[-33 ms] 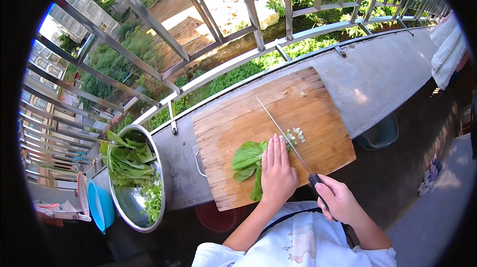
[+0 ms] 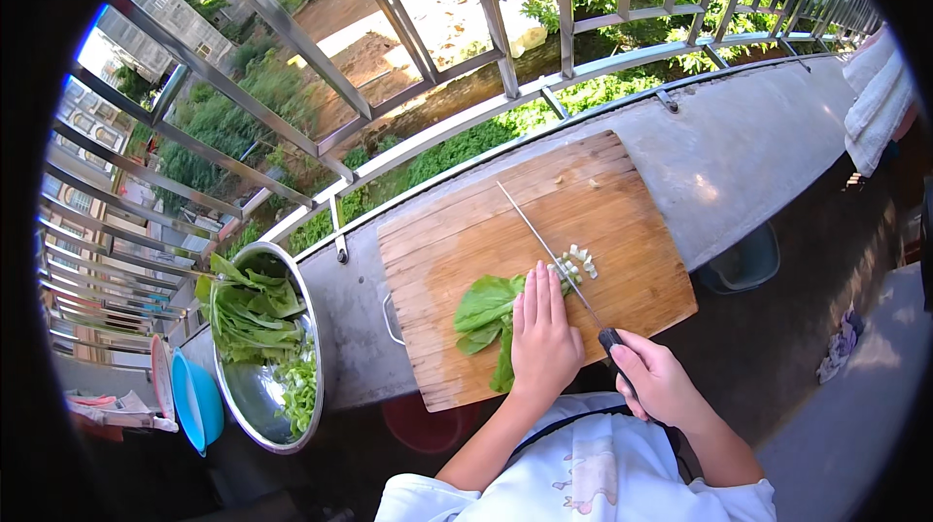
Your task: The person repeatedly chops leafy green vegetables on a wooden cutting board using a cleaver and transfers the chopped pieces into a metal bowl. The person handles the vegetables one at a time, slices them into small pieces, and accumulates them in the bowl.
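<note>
My left hand (image 2: 546, 342) presses down on a bunch of leafy greens (image 2: 484, 306), fingers straight and close together over the stalks. The leaves spread out to its left on a wooden cutting board (image 2: 447, 240). My right hand (image 2: 663, 381) grips the black handle of a long knife (image 2: 535, 230). The blade slants across the board, just right of my left fingertips, by the cut stalk ends. Several small pale stalk pieces (image 2: 583, 258) lie along the blade's right side. My left hand hides the middle of the bunch.
A metal basin (image 2: 255, 422) on the left holds whole leaves (image 2: 251, 313) and chopped greens (image 2: 297, 391). Beside it is a blue basin (image 2: 197, 405). The board lies on a concrete ledge (image 2: 739, 157) along a metal railing (image 2: 505, 85). A grey tub (image 2: 743, 264) sits below, to the right.
The knife and my right hand have shifted slightly up and left. The pale stalk pieces by the blade have moved a little. My left hand keeps its place on the greens.
</note>
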{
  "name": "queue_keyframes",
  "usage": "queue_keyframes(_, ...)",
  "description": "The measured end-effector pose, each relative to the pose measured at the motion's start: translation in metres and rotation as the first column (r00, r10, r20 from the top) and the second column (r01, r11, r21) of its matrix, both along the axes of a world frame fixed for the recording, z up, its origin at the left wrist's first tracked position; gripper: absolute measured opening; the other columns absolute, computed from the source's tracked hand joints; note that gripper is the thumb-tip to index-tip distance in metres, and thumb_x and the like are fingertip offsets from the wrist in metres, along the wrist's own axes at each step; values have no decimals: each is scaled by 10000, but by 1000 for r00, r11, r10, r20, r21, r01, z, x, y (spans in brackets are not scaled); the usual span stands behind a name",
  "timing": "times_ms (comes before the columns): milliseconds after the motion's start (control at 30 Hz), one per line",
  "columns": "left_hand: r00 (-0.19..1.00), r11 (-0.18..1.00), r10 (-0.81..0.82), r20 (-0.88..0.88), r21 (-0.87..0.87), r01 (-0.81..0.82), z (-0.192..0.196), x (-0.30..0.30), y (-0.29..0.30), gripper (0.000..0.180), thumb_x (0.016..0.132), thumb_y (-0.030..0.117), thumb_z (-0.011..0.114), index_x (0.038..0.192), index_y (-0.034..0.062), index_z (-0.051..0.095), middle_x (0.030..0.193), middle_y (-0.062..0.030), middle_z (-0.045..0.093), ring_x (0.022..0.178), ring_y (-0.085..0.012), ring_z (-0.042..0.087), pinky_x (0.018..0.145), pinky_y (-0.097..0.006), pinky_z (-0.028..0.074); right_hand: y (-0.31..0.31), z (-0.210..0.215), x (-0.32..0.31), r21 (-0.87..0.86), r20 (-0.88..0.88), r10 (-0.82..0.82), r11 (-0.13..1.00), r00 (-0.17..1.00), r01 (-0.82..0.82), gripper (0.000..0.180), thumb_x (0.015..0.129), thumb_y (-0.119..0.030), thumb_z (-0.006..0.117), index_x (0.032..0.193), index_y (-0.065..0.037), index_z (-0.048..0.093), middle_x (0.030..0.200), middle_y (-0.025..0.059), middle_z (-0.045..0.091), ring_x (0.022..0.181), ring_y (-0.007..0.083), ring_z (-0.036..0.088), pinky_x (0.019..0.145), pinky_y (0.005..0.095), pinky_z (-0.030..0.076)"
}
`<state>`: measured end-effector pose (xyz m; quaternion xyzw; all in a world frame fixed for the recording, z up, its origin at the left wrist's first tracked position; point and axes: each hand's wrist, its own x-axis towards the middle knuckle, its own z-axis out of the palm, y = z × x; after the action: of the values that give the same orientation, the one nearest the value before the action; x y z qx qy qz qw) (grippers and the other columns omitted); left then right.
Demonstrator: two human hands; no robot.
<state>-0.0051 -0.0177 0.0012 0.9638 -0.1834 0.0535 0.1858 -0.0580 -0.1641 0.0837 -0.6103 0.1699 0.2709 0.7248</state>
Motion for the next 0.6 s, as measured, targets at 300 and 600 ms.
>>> queue_keyframes(300, 962, 971, 232, 141, -84, -222, -6, -5, 7, 603, 758, 210, 522, 1324, 41, 398, 1314, -184, 401, 1308, -306, 295, 1051, -486, 149, 20, -11, 64, -9, 14, -15, 1000, 1000, 15, 317, 972, -332, 388, 1108, -65, 492, 544, 7, 429, 324, 67, 369, 280, 211, 303)
queue_keyframes(600, 925, 962, 272, 264, -41, -271, -45, 3, -12, 488, 781, 167, 502, 1202, -79, 500, 1140, -178, 545, 1153, -296, 472, 1022, -401, 301, -42, 14, 42, -1, -40, 130, 992, 991, -130, 439, 939, -455, 412, 1225, -124, 433, 639, 35, 472, 390, 143, 403, 317, 250, 336)
